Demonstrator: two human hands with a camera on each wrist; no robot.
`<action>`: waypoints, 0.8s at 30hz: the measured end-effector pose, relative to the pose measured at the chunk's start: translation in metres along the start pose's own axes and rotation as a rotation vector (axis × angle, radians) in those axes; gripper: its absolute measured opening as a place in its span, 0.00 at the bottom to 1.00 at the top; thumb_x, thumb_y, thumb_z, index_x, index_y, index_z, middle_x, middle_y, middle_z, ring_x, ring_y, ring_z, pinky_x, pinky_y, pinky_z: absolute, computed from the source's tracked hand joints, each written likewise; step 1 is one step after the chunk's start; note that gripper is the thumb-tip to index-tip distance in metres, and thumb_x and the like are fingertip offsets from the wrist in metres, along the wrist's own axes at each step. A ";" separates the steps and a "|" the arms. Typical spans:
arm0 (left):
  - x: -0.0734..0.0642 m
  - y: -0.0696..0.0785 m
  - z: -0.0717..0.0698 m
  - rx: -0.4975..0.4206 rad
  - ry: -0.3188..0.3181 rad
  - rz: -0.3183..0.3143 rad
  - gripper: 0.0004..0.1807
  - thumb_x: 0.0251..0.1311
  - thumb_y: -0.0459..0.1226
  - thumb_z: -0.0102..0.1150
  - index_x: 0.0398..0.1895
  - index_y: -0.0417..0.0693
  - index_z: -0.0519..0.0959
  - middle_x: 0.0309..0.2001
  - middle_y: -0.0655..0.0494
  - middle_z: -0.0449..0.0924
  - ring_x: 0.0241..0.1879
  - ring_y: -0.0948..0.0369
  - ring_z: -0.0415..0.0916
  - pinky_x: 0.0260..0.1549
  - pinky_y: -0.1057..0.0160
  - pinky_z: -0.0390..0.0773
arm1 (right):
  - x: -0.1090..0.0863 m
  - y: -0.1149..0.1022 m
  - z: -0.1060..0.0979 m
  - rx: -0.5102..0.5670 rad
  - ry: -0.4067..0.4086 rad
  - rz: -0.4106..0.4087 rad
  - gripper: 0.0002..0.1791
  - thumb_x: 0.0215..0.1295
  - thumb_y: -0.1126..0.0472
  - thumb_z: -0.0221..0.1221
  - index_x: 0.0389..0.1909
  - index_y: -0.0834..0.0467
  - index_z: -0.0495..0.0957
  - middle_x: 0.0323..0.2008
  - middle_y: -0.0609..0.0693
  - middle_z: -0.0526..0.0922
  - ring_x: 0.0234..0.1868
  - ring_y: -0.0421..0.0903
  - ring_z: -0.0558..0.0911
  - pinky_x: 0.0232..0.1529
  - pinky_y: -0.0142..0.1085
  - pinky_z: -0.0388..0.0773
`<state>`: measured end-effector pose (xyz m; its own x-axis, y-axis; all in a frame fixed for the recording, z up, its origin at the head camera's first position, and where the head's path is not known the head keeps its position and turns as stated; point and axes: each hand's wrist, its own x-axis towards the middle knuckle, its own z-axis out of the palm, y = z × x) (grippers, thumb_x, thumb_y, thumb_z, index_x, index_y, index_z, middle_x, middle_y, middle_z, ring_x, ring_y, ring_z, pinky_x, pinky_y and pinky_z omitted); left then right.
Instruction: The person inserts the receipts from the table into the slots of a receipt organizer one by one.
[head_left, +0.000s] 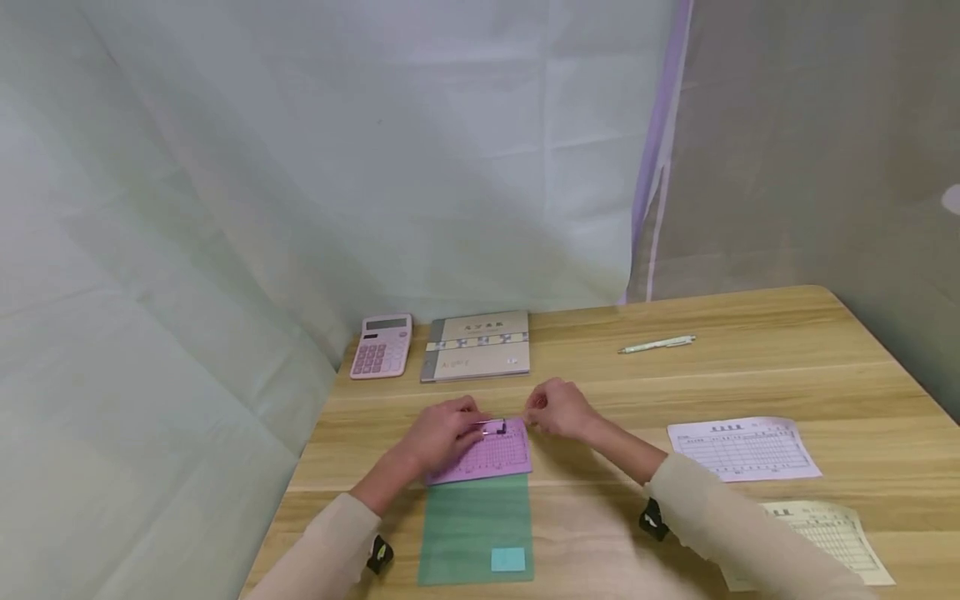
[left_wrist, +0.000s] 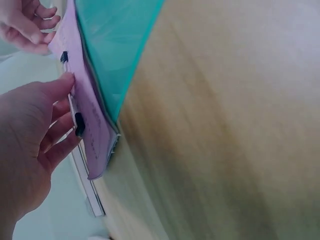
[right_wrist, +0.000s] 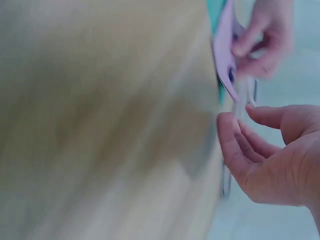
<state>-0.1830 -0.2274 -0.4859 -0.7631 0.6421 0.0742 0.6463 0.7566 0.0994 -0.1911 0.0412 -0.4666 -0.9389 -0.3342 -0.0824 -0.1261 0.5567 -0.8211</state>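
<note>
A pink printed form (head_left: 495, 454) lies over the top part of a translucent teal folder (head_left: 480, 517). A thin metal bar with black end pieces (left_wrist: 79, 124) runs along the form's upper edge. My left hand (head_left: 442, 433) pinches that edge at the bar, thumb on the near face and fingers behind, as the left wrist view shows. Layered edges show under the form's lower corner there. My right hand (head_left: 562, 410) is at the form's upper right corner, thumb and forefinger apart and loosely bent, fingertips close to the corner.
Behind the form are a pink calculator (head_left: 381, 346) and a beige ledger book (head_left: 480, 346). A pen (head_left: 656, 344) lies at the back right. A white form (head_left: 742, 450) and a yellow form (head_left: 832, 537) lie right. A blue sticky note (head_left: 507, 559) is on the folder.
</note>
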 end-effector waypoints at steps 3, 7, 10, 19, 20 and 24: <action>0.002 -0.003 -0.002 -0.047 -0.035 -0.020 0.17 0.76 0.47 0.64 0.62 0.55 0.86 0.50 0.64 0.80 0.47 0.65 0.79 0.50 0.58 0.82 | -0.005 0.005 -0.031 -0.040 -0.001 -0.049 0.12 0.72 0.66 0.66 0.51 0.68 0.86 0.43 0.58 0.89 0.42 0.51 0.87 0.44 0.40 0.85; 0.004 -0.006 -0.006 -0.111 -0.091 -0.056 0.19 0.76 0.48 0.63 0.64 0.55 0.85 0.54 0.62 0.81 0.54 0.62 0.79 0.58 0.54 0.80 | -0.018 0.021 -0.077 -0.018 -0.031 -0.122 0.23 0.78 0.62 0.61 0.67 0.71 0.76 0.62 0.66 0.82 0.63 0.64 0.81 0.62 0.54 0.80; 0.005 -0.009 -0.007 -0.156 -0.120 -0.081 0.21 0.76 0.50 0.62 0.66 0.55 0.83 0.57 0.63 0.81 0.58 0.61 0.79 0.62 0.53 0.78 | -0.031 0.036 -0.110 0.032 -0.055 -0.148 0.29 0.81 0.59 0.59 0.74 0.71 0.69 0.70 0.68 0.75 0.71 0.69 0.73 0.68 0.60 0.73; 0.007 -0.016 -0.008 -0.313 -0.123 -0.106 0.24 0.72 0.50 0.67 0.66 0.52 0.83 0.61 0.59 0.83 0.63 0.57 0.78 0.66 0.50 0.75 | -0.074 0.083 -0.178 0.061 -0.046 -0.124 0.38 0.80 0.53 0.61 0.80 0.67 0.61 0.75 0.66 0.70 0.75 0.69 0.68 0.68 0.61 0.71; 0.006 -0.016 -0.008 -0.335 -0.122 -0.110 0.24 0.72 0.50 0.67 0.66 0.52 0.82 0.61 0.58 0.84 0.62 0.57 0.79 0.66 0.49 0.75 | -0.079 0.088 -0.183 0.053 -0.040 -0.118 0.37 0.80 0.53 0.61 0.80 0.66 0.61 0.75 0.66 0.70 0.75 0.68 0.68 0.68 0.57 0.73; 0.006 -0.017 -0.007 -0.415 -0.123 -0.155 0.24 0.71 0.49 0.69 0.67 0.53 0.82 0.60 0.61 0.84 0.60 0.59 0.80 0.65 0.51 0.76 | -0.099 0.109 -0.203 0.025 -0.013 -0.097 0.35 0.80 0.54 0.61 0.79 0.65 0.63 0.75 0.66 0.69 0.73 0.69 0.70 0.61 0.35 0.77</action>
<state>-0.1985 -0.2377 -0.4800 -0.8279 0.5539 -0.0886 0.4477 0.7476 0.4906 -0.1767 0.2894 -0.4331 -0.9185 -0.3954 -0.0092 -0.2078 0.5023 -0.8394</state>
